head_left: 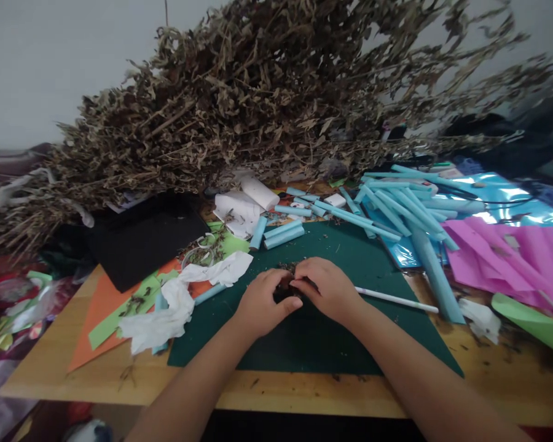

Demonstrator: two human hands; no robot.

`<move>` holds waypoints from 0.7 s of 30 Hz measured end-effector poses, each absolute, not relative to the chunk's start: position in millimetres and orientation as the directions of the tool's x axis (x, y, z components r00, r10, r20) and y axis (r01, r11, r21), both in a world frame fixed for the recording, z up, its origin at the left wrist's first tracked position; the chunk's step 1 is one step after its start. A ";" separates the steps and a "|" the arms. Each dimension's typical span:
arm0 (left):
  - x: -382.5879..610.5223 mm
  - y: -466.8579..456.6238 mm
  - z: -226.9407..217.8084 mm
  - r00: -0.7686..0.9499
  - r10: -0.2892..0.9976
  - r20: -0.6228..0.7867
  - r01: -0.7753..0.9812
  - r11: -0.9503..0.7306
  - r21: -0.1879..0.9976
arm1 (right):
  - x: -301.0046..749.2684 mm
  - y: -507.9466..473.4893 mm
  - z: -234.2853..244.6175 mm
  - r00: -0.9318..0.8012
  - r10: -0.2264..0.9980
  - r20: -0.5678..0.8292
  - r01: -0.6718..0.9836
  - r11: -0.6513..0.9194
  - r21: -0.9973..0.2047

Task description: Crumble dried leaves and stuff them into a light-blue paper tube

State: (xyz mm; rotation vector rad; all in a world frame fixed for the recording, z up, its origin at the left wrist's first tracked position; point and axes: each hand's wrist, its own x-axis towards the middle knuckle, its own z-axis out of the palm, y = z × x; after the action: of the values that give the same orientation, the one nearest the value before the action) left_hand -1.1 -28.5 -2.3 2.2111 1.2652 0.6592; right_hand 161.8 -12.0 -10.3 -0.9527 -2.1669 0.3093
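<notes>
Left hand [263, 301] and right hand [329, 290] curled about leaf bits [284, 285] on mat [304, 347]; whether either grips, cannot tell. Blue tubes [399, 209] far right; tissue [179, 302] left.

This looked like a makeshift craft corner, whether in a home or workshop unclear: a light-brown wooden surface [281, 391] carried a flat dark-green mat [350, 252], rolled pale-blue paper tubes [399, 212] and bright-pink paper sheets [493, 258], beneath heaped brown dried leafy stalks [258, 104].
</notes>
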 end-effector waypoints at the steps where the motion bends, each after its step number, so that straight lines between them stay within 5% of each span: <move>1: 0.3 -29.1 -3.1 0.441 0.888 0.129 0.624 -0.407 0.667 | 160.5 -13.6 -10.2 -0.443 0.706 0.552 0.542 0.702 -0.463; 9: 2.8 -26.7 -10.6 0.297 0.954 0.043 0.563 -0.212 0.799 | 155.2 -16.8 -9.0 -0.238 0.804 0.545 0.435 0.590 -0.680; 16: 1.4 -27.0 -7.5 0.179 0.979 0.102 0.504 -0.180 0.844 | 151.9 -19.2 -7.6 -0.144 0.965 0.220 0.207 0.247 -0.947; 21: -1.8 -27.1 -3.8 0.247 0.961 0.121 0.534 -0.239 0.811 | 154.0 -16.5 -7.7 -0.147 0.987 0.064 0.052 0.073 -0.996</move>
State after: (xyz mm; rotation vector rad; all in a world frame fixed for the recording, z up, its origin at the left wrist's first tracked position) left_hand -1.8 -27.1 -3.8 1.8768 1.3630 0.8465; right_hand 154.0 -16.5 -7.7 -1.1275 -1.3906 1.2353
